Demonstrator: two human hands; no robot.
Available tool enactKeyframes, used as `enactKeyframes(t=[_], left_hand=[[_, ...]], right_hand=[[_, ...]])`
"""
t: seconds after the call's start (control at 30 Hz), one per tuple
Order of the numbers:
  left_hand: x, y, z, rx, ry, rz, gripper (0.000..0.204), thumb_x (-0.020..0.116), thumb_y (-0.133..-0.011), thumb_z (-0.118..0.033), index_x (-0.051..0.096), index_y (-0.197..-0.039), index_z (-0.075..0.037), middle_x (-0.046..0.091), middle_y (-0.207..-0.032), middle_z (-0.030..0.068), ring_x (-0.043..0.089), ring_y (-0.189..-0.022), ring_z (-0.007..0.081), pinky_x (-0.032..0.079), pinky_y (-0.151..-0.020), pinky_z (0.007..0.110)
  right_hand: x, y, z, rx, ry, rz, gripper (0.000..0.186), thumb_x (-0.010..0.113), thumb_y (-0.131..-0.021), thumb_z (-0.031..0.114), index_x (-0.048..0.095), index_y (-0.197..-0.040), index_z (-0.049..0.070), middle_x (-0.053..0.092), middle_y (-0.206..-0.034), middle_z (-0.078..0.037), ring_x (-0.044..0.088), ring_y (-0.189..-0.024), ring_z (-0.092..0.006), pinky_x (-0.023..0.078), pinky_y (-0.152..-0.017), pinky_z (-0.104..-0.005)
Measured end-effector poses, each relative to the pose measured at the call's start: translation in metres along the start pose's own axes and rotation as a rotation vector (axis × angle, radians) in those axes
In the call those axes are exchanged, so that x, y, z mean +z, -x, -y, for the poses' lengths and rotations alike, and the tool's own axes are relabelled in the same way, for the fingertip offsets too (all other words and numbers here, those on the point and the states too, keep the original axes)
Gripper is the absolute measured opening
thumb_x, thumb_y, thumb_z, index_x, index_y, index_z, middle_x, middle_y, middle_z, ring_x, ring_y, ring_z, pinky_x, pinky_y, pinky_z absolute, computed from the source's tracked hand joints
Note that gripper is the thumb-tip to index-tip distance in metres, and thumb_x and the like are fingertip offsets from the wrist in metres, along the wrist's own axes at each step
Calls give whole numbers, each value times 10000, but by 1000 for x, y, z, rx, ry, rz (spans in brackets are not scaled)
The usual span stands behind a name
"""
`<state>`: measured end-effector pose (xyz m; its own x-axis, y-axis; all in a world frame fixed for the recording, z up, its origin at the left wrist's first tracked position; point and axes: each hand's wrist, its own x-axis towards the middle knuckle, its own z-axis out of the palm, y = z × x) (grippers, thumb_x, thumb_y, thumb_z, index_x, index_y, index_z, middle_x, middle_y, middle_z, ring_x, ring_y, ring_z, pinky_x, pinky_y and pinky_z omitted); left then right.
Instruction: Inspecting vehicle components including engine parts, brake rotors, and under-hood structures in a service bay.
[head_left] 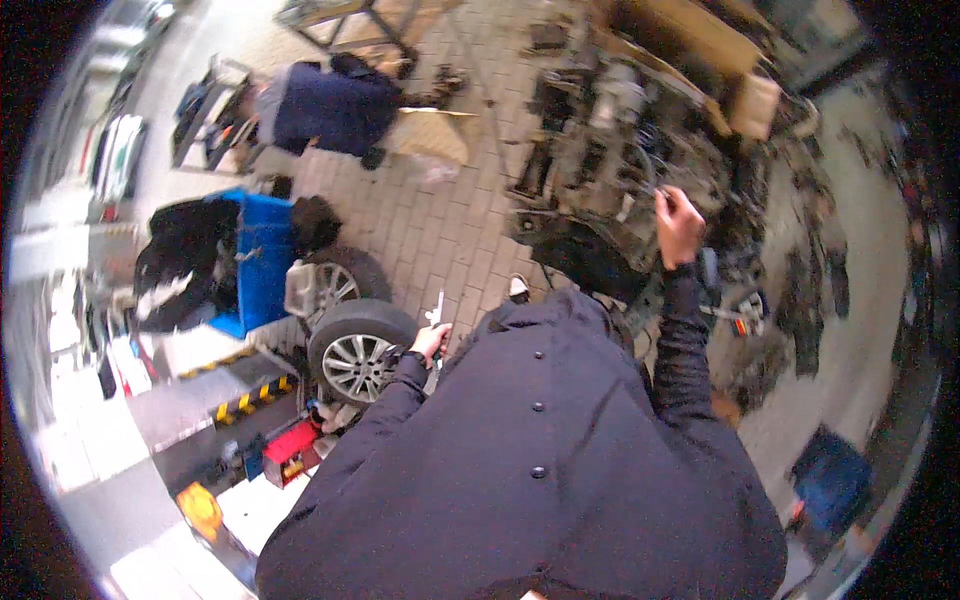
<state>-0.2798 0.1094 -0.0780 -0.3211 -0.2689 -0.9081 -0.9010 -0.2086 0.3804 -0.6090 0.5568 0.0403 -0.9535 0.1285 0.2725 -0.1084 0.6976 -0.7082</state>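
My left hand [432, 343] is closed around a slim silver caliper [437, 308], which points up and away from me beside a car wheel [362, 352]. Out to the right, my right hand [680, 228] is raised over greasy engine parts [615, 130], its fingers pinched together. Something small may be between those fingertips, too blurred to name. A dark rounded part [585, 255] lies just left of that hand.
A blue bin [265, 262] with black material stands at left, near a second wheel [340, 285]. Beyond it a person in dark blue [330, 108] bends low by a cardboard sheet [430, 135]. A red toolbox [290, 447] sits lower left. Brick paving [470, 215] runs between.
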Motion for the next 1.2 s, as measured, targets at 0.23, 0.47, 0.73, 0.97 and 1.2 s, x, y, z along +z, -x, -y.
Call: enactKeyframes(t=[0.23,0.47,0.73,0.97,1.2], left_hand=[[-5,-18,5,44,-51,24,282,698,-871,-326,543,-745,-127,510,-632,-16,458,-446,111,366,-410,277],[-8,-14,-1,88,-203,17,296,696,-871,-339,604,-774,-76,573,-685,8,516,-558,123,407,-540,284],[-3,-3,-20,102,-228,36,280,692,-874,-308,545,-749,-104,489,-616,-3,472,-461,124,371,-433,281],[-7,-2,-22,117,-244,34,287,690,-880,-309,541,-745,-104,489,-612,-3,468,-454,126,360,-424,275],[-8,-4,-16,61,-251,10,276,685,-885,-298,554,-738,-105,502,-632,-7,459,-457,117,364,-431,273]], right_hand=[[-18,-3,-4,59,-15,4,185,696,-865,202,679,-953,41,702,-822,-142,698,-743,-276,531,-669,-349],[-22,3,-36,196,-77,-64,200,701,-870,220,681,-942,35,699,-800,-138,691,-698,-257,525,-644,-339],[-9,-3,3,61,-52,-10,224,691,-862,226,673,-982,37,703,-848,-158,696,-766,-292,537,-681,-372],[-12,-1,-4,64,-26,-35,210,696,-863,229,674,-958,43,703,-833,-148,697,-755,-281,534,-668,-367],[-23,3,-27,235,-87,-75,195,690,-870,230,675,-925,44,686,-751,-116,684,-687,-265,519,-630,-359]])
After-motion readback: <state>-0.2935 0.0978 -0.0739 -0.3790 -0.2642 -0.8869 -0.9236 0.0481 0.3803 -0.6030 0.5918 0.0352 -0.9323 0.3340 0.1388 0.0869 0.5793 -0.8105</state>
